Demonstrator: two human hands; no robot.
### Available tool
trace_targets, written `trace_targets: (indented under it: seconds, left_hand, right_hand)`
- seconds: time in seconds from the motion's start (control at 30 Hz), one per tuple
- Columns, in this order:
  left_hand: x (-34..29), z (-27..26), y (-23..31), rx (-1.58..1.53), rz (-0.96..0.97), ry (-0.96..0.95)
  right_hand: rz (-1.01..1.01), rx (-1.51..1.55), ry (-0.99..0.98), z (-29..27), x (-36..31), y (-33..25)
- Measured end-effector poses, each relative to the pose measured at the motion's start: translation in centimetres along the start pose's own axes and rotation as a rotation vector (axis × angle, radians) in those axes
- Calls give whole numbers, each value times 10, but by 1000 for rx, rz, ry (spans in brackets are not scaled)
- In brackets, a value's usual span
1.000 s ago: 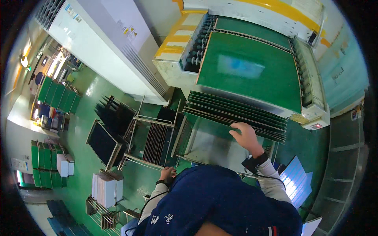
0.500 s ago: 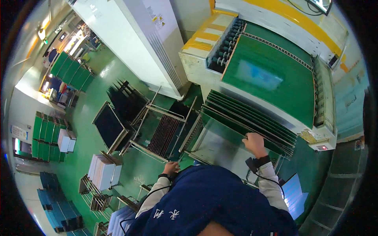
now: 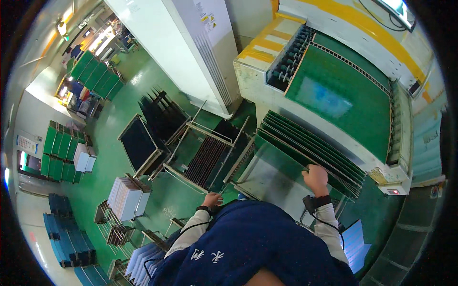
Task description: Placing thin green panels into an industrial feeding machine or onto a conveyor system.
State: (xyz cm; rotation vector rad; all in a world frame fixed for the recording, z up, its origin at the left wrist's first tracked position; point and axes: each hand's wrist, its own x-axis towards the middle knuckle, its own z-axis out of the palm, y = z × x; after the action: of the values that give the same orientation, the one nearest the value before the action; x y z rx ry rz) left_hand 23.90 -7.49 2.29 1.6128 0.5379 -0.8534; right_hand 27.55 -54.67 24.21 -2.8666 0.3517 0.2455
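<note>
My right hand (image 3: 316, 179) is closed at the top edge of the front green board (image 3: 286, 156) in a rack, fingers curled over that edge. Behind it, several more thin green boards (image 3: 312, 145) stand tilted in a row. The rack's metal side frame (image 3: 240, 162) runs along their left end. Close to that frame's near end is my left hand (image 3: 213, 199), low beside my body with its fingers curled. Whatever those fingers hold, if anything, is too small to make out.
Beyond the rack stands a roller conveyor machine (image 3: 341, 102) with a green bed. To the left are a slotted metal rack (image 3: 205, 162), a cart with dark panels (image 3: 140, 143) and a rack of white boards (image 3: 129, 198). A white cabinet (image 3: 191, 52) rises behind them.
The whole view has shifted, so the racks and machine now sit farther right. My right hand stays at the board's top edge, and my left hand stays low near the rack frame.
</note>
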Motion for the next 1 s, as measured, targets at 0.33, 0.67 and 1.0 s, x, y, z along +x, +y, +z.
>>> trace_targets:
  seconds: [0.33, 0.67, 1.0]
  left_hand:
    - [-8, 4, 8, -137, -109, 15]
    - [-14, 5, 7, -30, -26, 18]
    - [-4, 4, -4, -144, -107, 39]
  right_hand:
    - [18, 10, 3, -2, 3, -2]
    - [31, 2, -24, -1, 5, -3]
    - [22, 1, -35, -3, 4, -3]
